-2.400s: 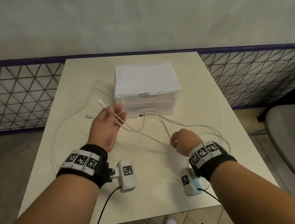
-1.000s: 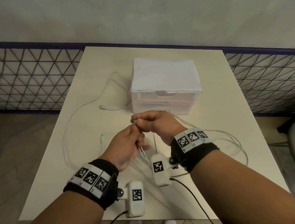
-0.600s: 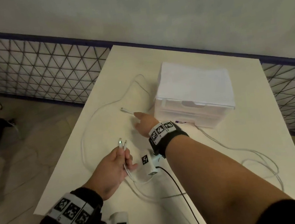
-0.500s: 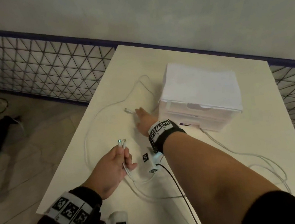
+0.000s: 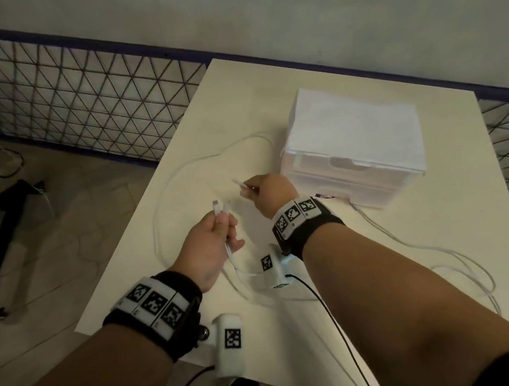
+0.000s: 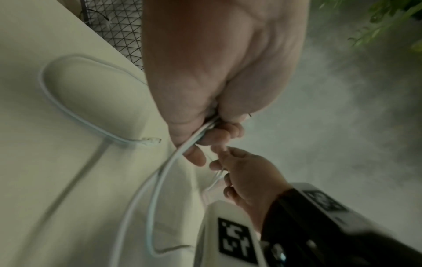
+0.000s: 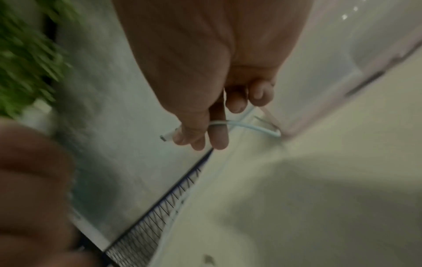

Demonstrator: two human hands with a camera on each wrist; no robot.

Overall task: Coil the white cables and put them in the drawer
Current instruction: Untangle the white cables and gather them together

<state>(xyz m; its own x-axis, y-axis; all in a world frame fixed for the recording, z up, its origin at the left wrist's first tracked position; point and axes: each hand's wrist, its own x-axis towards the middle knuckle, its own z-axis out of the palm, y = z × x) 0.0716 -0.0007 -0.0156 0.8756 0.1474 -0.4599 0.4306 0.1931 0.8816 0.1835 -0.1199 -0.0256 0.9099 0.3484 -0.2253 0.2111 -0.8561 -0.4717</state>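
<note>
right hand point(image 5: 270, 192): now pinches, lifts third cable end point(image 5: 239, 183) | left hand point(image 5: 210, 252): still grips two cable ends point(image 5: 220, 206)

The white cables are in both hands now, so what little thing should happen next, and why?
Probably the right hand should bring its cable end over to the left hand, which already holds two plug ends together. Then all ends share one grip, and the loose cable still lying on the table can be coiled.

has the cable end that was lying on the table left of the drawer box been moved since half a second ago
Yes. The cable end is off the table now, pinched in the right hand, beside the drawer box.
</note>
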